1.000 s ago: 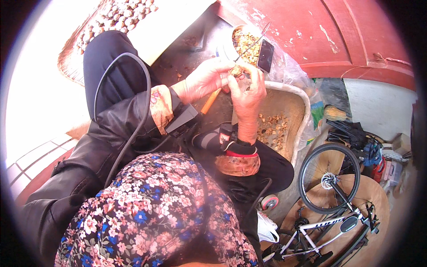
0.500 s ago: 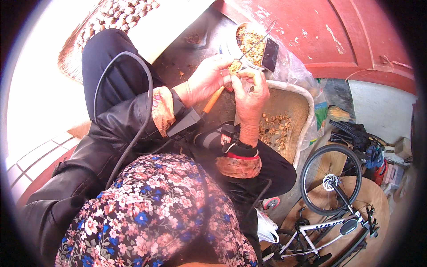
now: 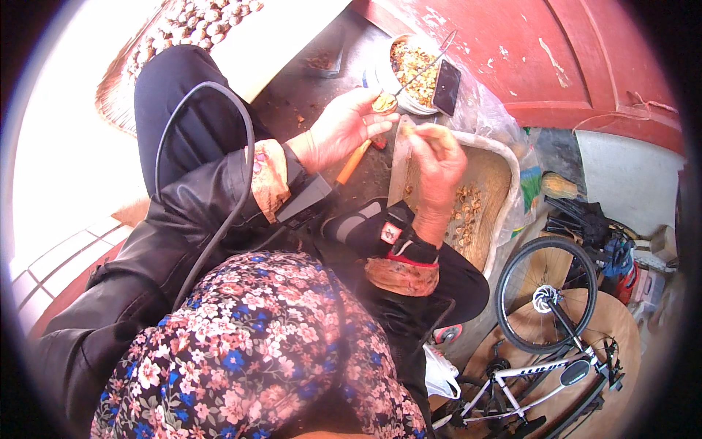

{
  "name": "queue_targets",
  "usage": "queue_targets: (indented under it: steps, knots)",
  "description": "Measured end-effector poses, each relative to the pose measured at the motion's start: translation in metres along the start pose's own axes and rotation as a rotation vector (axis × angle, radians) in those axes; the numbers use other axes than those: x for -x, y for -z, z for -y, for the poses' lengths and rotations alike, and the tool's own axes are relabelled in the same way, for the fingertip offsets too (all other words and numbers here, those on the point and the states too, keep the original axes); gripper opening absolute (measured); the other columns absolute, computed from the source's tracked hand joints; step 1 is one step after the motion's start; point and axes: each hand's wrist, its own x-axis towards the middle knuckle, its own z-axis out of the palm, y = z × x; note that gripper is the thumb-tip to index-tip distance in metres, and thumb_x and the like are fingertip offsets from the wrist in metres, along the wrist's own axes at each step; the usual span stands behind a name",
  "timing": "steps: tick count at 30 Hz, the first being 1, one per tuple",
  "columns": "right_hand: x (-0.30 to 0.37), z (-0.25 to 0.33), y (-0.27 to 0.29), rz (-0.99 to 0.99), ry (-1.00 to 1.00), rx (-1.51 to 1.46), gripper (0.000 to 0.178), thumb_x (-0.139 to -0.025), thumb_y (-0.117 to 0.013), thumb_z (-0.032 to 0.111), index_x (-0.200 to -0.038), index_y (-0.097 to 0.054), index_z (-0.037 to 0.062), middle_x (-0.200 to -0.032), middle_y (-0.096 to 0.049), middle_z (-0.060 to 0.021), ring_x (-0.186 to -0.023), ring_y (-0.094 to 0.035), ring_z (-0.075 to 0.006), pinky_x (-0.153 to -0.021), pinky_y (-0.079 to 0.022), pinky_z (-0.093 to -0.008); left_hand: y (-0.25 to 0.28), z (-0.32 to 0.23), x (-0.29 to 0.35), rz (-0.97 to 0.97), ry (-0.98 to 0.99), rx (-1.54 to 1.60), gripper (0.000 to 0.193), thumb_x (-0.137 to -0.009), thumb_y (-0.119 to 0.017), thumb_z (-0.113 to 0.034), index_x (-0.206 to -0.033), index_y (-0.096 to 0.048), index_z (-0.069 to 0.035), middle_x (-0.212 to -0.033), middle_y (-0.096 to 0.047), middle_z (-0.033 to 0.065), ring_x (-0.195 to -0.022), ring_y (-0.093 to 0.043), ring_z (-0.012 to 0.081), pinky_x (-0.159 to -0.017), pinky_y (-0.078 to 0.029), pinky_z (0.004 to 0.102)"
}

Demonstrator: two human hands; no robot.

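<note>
A cracked walnut (image 3: pixel 385 103), its pale kernel showing, rests in the fingers of my left hand (image 3: pixel 342 130). That hand is closed round it just in front of a white bucket (image 3: pixel 380 82) of walnut pieces (image 3: pixel 420 69). My right hand (image 3: pixel 437 162) is a short way to the right, over the near-left rim of a shallow tray (image 3: pixel 504 172). Its thumb and fingers are pinched together; whatever is between them is too small to make out. Brown shell bits (image 3: pixel 466 212) lie in the tray. Beneath my left hand lies an orange handle (image 3: pixel 354 162); the rest of that tool is hidden.
A black phone (image 3: pixel 447 88) leans at the bucket's right side, beside clear plastic sheeting (image 3: pixel 479 121). Whole walnuts (image 3: pixel 197 28) fill a woven tray at the far left. A red panel (image 3: pixel 504 55) stands behind. A white bicycle (image 3: pixel 541 366) is at the right.
My right hand has drawn away from the walnut, moving right and slightly down toward the tray. My left hand stays nearly in place, still holding the walnut.
</note>
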Motion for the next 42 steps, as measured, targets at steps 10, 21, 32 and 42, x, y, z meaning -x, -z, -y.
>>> queue_targets:
  steps: [10, 21, 32, 42]
  knots:
    - [-0.005, -0.003, -0.017, -0.028, 0.111, 0.169, 0.022, -0.076, -0.067, 0.010, -0.095, -0.061, 0.0023, -0.088, -0.062, -0.0066, -0.077, -0.061, -0.0143, -0.067, -0.048, -0.0266, -0.012, 0.009, 0.006, -0.013, -0.050, -0.308, 0.019, -0.089, -0.055, -0.022, -0.096, -0.056, -0.004, -0.085, -0.058, 0.0027, -0.072, -0.056, 0.0095, -0.060, -0.048, 0.0202]
    - [-0.005, -0.005, -0.027, 0.061, 0.001, -0.209, 0.014, -0.080, -0.062, 0.002, -0.093, -0.061, -0.0016, -0.088, -0.061, -0.0030, -0.075, -0.058, -0.0082, -0.065, -0.049, -0.0218, -0.024, 0.015, 0.015, -0.031, -0.195, -0.406, 0.013, -0.086, -0.060, -0.019, -0.085, -0.055, -0.007, -0.076, -0.056, 0.0001, -0.054, -0.049, 0.0039, -0.044, -0.037, 0.0153]
    - [-0.002, -0.011, -0.040, -0.153, 0.203, 0.091, 0.010, -0.083, -0.058, 0.004, -0.091, -0.061, -0.0012, -0.082, -0.062, -0.0047, -0.076, -0.058, -0.0106, -0.066, -0.048, -0.0239, -0.026, 0.016, 0.018, -0.005, -0.252, -0.354, 0.012, -0.085, -0.060, -0.015, -0.088, -0.054, -0.005, -0.082, -0.057, 0.0019, -0.059, -0.052, 0.0059, -0.053, -0.044, 0.0186]
    - [-0.002, 0.004, -0.027, -0.082, 0.092, -0.103, 0.012, -0.086, -0.054, 0.003, -0.095, -0.059, -0.0025, -0.087, -0.062, -0.0046, -0.078, -0.058, -0.0089, -0.069, -0.049, -0.0244, -0.023, 0.012, 0.015, 0.122, -0.311, -0.629, 0.020, -0.080, -0.064, -0.003, -0.096, -0.052, -0.002, -0.089, -0.058, 0.0045, -0.080, -0.057, 0.0103, -0.073, -0.048, 0.0239]
